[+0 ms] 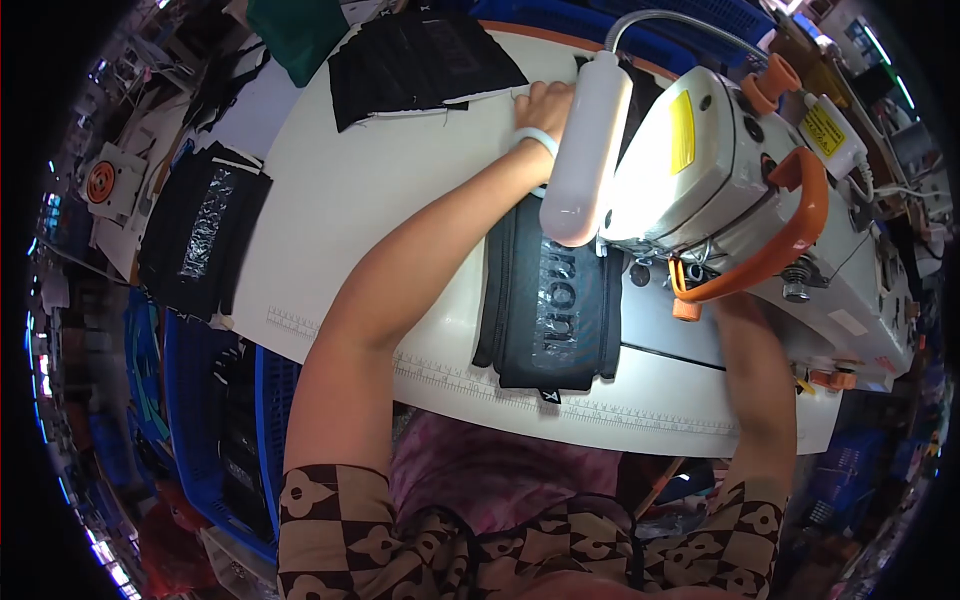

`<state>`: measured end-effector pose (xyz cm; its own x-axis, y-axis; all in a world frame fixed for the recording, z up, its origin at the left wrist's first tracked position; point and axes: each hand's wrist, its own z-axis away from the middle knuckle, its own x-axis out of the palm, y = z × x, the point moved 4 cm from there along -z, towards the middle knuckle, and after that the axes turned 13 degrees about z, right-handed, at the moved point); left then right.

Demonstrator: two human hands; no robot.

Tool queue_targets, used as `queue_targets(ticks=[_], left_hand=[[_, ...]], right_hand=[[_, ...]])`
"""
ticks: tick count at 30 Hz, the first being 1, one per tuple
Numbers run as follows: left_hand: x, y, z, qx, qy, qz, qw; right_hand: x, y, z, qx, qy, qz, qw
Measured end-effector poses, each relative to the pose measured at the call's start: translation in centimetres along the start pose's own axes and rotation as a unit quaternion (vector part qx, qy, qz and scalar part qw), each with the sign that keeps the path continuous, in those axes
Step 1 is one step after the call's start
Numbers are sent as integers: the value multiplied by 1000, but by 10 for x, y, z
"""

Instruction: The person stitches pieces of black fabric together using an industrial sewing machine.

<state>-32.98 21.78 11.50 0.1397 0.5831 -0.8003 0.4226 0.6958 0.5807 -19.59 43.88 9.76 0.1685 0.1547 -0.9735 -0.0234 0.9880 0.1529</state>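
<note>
A black padded fabric piece with shiny lettering and a small tag at its near edge lies on the white sewing table, left of the needle area. My left hand is beyond it at the far side, its fingers bent and partly covered by the white lamp. What those fingers hold is hidden, though dark fabric shows just past the lamp. My right forearm reaches under the orange guard of the sewing machine; the machine head hides my right hand.
Several black fabric pieces lie at the far left of the table. Another stack with a shiny strip sits at the left. A blue crate stands below the left edge. A ruler scale runs along the front edge.
</note>
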Motion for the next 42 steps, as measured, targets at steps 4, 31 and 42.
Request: queue_targets(ticks=[4,31,42], left_hand=[[-59,-48,-6,-43,210,146,966],[-33,51,247,351,-186,209,893],[-34,54,241,360,-166,167,903]], right_hand=[[-1,0,11,-2,11,-9,1000],[-22,-100,170,-348,265,-192,878],[-30,-99,162,-382,277,-136,871]])
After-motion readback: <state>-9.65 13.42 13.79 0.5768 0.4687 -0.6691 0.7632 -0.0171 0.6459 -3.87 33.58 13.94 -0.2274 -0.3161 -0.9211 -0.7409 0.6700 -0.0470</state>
